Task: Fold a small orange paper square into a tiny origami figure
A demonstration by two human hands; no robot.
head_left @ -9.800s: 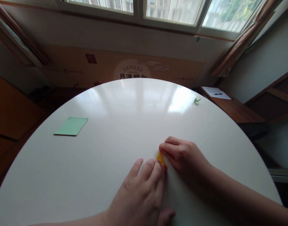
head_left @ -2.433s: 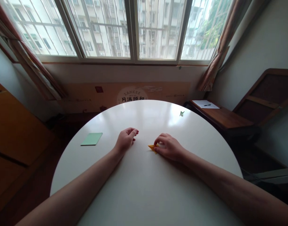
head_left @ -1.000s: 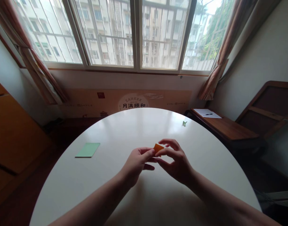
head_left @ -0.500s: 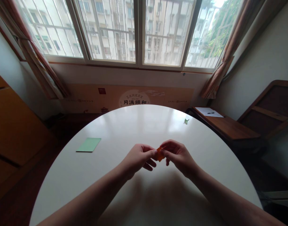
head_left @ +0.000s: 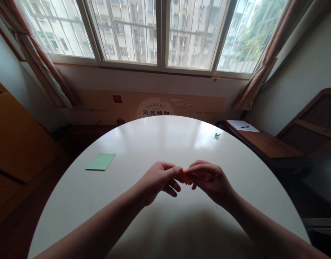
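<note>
A small piece of folded orange paper (head_left: 186,178) is held up above the white round table (head_left: 154,144). My left hand (head_left: 165,178) pinches its left side between thumb and index finger, the other fingers hanging loosely below. From the right, my right hand (head_left: 208,178) pinches the same paper, its fingertips covering much of it. How the folds run is hidden by my fingers.
A stack of green square paper (head_left: 101,162) lies on the table's left side. Near the far right edge sits a small green folded paper figure (head_left: 217,136). Beyond, a wooden chair (head_left: 276,147) bears a white sheet (head_left: 242,126) with a pen.
My right hand has turned and its fingers have shifted over the orange paper, so less of it shows. The whole view has tilted slightly.
</note>
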